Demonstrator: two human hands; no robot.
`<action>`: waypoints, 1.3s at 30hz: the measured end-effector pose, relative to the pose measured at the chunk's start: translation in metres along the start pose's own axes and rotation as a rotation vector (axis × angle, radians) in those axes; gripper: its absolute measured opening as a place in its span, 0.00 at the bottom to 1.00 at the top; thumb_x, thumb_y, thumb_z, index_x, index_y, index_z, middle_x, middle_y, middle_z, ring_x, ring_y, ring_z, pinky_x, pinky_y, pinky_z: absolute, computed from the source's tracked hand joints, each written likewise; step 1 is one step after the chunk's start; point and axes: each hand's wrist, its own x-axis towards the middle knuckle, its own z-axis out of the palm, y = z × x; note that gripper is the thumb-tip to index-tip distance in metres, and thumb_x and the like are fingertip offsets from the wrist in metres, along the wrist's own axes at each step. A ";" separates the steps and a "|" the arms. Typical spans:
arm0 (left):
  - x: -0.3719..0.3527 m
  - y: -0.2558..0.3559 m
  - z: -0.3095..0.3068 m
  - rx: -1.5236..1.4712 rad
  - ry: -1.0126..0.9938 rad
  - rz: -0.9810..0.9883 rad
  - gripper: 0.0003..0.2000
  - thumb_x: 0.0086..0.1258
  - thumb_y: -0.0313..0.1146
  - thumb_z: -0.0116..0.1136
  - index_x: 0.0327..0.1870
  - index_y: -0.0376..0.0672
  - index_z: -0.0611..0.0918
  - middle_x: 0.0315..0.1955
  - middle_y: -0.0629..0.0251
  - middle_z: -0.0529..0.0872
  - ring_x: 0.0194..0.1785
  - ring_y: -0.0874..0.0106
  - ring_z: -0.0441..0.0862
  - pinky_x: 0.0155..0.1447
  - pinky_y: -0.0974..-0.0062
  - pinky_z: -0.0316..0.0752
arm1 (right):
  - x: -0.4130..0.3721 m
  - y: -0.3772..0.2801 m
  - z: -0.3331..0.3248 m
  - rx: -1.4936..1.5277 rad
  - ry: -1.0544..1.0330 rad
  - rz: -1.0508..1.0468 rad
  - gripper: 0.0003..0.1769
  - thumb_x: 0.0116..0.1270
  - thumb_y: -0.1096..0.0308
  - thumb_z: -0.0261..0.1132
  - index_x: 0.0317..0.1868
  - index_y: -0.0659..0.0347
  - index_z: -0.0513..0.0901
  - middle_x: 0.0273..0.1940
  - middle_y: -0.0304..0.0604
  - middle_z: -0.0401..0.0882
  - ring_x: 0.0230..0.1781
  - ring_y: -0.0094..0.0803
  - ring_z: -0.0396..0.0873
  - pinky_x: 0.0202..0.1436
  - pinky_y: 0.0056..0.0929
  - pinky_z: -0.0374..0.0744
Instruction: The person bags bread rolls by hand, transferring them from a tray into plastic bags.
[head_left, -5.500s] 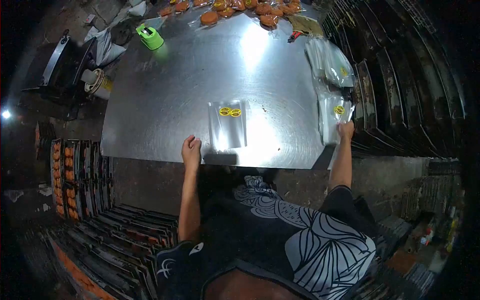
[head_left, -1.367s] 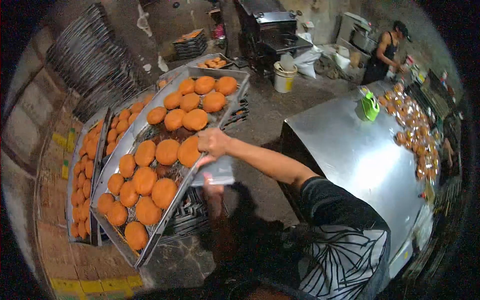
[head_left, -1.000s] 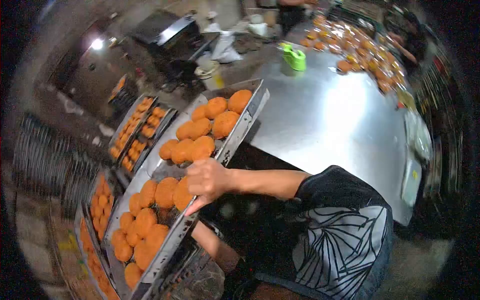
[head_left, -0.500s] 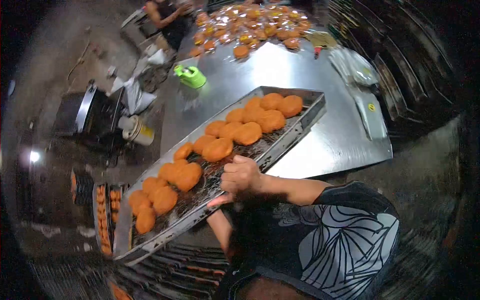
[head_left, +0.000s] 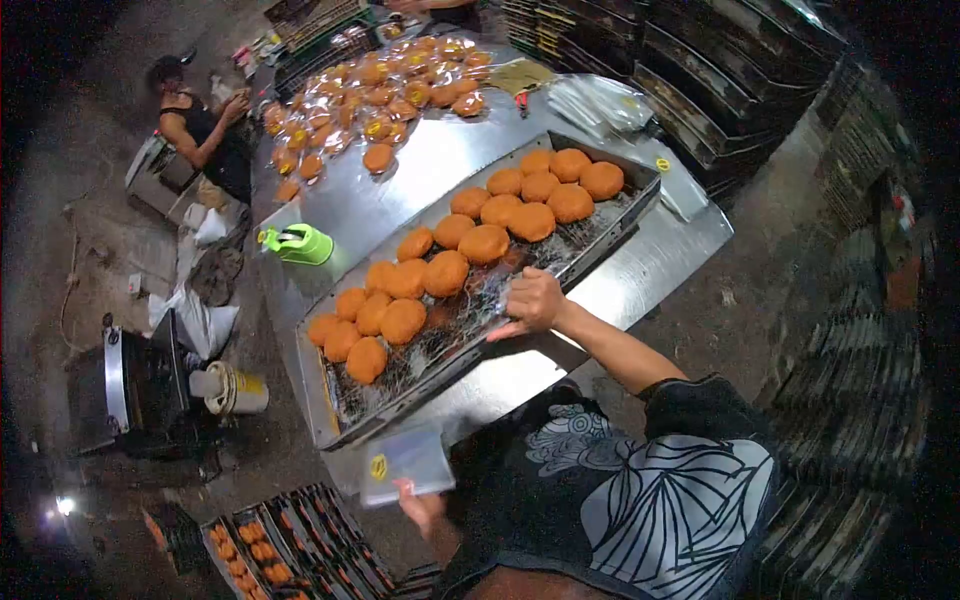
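A dark, greasy metal baking tray [head_left: 452,372] lies diagonally over the steel table, carrying several rows of round orange-brown buns [head_left: 484,243]. My right hand [head_left: 533,300] is closed at the tray's near long rim, about midway along it; part of its grip is hidden. Below the tray's near left end, my left hand [head_left: 424,508] has its fingers apart at the edge of a stack of clear plastic bags [head_left: 412,466] with a yellow mark. The fingertips touch or overlap the bags.
Bagged buns [head_left: 375,105] are heaped on the far part of the steel table [head_left: 660,270]. A green jug [head_left: 297,244] stands left of the tray, with more bags [head_left: 598,105] at the right. Trays of buns [head_left: 255,550] sit low at front left. Another person [head_left: 200,130] is far left.
The tray has come down and levelled out over the table, with my right hand still at its rim. My left hand has come away from the tray to the bags. My view has shifted.
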 end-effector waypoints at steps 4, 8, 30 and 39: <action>0.009 0.031 0.056 0.158 0.281 -0.091 0.21 0.66 0.41 0.44 0.52 0.33 0.65 0.48 0.55 0.72 0.52 0.58 0.69 0.59 0.56 0.60 | -0.038 0.030 0.022 -0.060 -0.099 0.074 0.30 0.37 0.41 0.67 0.06 0.52 0.59 0.09 0.32 0.60 0.12 0.27 0.63 0.22 0.26 0.60; 0.041 0.027 0.038 0.385 0.197 -0.240 0.20 0.62 0.31 0.50 0.52 0.31 0.65 0.45 0.56 0.72 0.50 0.63 0.70 0.54 0.64 0.65 | -0.079 0.045 0.043 -0.026 -0.261 0.133 0.28 0.40 0.40 0.65 0.09 0.54 0.66 0.12 0.35 0.65 0.17 0.30 0.67 0.30 0.29 0.65; 0.095 -0.270 0.256 1.622 -0.854 0.366 0.20 0.47 0.27 0.62 0.43 0.35 0.73 0.39 0.50 0.73 0.45 0.56 0.71 0.48 0.67 0.67 | -0.171 0.084 -0.044 0.407 -0.439 1.563 0.34 0.43 0.66 0.71 0.50 0.68 0.67 0.42 0.56 0.74 0.42 0.43 0.74 0.46 0.32 0.71; 0.112 -0.251 0.289 0.775 -0.313 -0.538 0.07 0.61 0.30 0.49 0.35 0.37 0.77 0.31 0.57 0.79 0.36 0.66 0.77 0.40 0.72 0.71 | -0.176 0.021 -0.138 0.834 -0.769 1.259 0.13 0.54 0.61 0.63 0.36 0.61 0.74 0.29 0.45 0.75 0.29 0.30 0.73 0.34 0.30 0.71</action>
